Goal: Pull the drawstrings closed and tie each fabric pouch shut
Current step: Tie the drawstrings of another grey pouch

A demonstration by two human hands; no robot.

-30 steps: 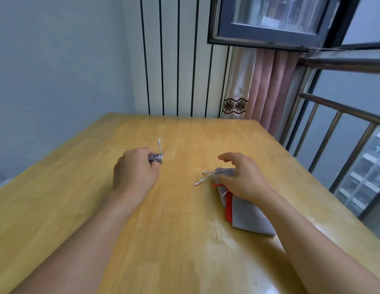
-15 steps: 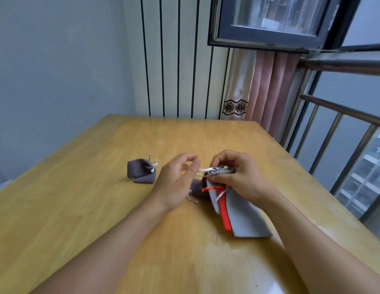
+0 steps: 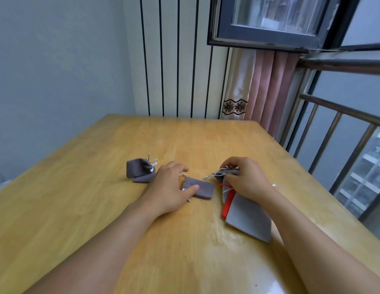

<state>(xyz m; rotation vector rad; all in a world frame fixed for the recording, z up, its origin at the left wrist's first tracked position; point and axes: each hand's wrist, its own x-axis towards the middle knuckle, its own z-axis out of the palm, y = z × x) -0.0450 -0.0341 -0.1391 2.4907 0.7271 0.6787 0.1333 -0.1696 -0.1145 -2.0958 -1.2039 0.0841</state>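
Pouches of grey fabric lie on the wooden table (image 3: 78, 209) in three positions, listed from left to right.

1. Tied pouch (image 3: 140, 169): dark grey, standing left of centre with its neck gathered and silver cords knotted at the top right. It is just beside the left hand but apart from it.

2. Left hand (image 3: 171, 187): palm down on the table, fingers spread and loosely bent. The thumb lies along the near edge of the flat pouch (image 3: 200, 188), and the fingertips reach past that pouch's left end. That end is hidden under the hand, so whether the fingers pinch the fabric or a cord cannot be determined. Small silver cord ends show at the fingertips and under the thumb.

3. Flat pouch: dark grey, lying flat between the two hands, neck ungathered.

4. Right hand (image 3: 245, 180): fingers curled over the gathered neck of a further dark grey pouch (image 3: 226, 172), gripping it. Silver drawstrings (image 3: 210, 176) trail out to the left of this neck, clear of the flat pouch.

5. Large pouch (image 3: 247, 217): light grey, lying flat beneath the right wrist, with a red pouch (image 3: 227, 205) showing along its left edge. Red and silver cords lie at their top end, under the right hand.

Behind the table: a striped wall panel (image 3: 174, 56), a pink curtain (image 3: 267, 88) and a metal railing (image 3: 342, 124) at the right.
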